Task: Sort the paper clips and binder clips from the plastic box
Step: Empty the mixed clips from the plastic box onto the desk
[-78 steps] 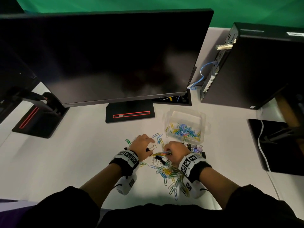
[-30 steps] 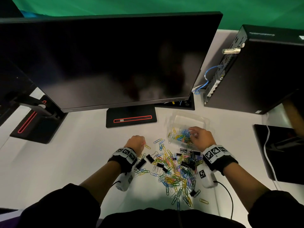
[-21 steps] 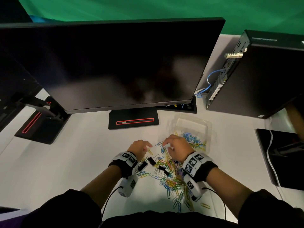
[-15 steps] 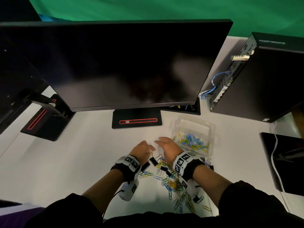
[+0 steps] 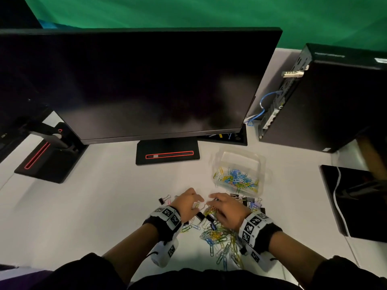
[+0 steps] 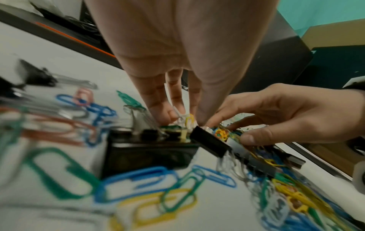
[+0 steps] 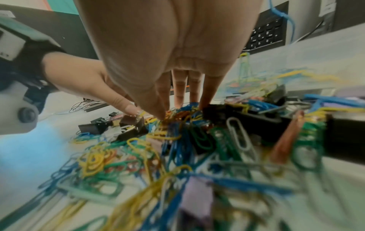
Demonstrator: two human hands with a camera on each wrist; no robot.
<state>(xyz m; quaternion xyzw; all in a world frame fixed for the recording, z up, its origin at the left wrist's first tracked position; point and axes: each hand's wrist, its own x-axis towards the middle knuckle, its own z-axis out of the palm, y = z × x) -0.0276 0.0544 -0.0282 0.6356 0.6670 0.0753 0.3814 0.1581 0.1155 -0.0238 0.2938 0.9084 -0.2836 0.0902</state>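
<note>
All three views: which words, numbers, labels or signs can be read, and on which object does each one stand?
"9" and "6": keys of the black keypad in the right wrist view; the other keys are blurred.
Computer tower: grey marking on top, too small to read.
Wristbands: black-and-white square codes only, no words.

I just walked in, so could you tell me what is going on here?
A person is sorting clips on a white desk. Both hands, the left hand and the right hand, pick at a mixed pile of clips with their fingertips. The plastic box beside it holds only colored paper clips.
</note>
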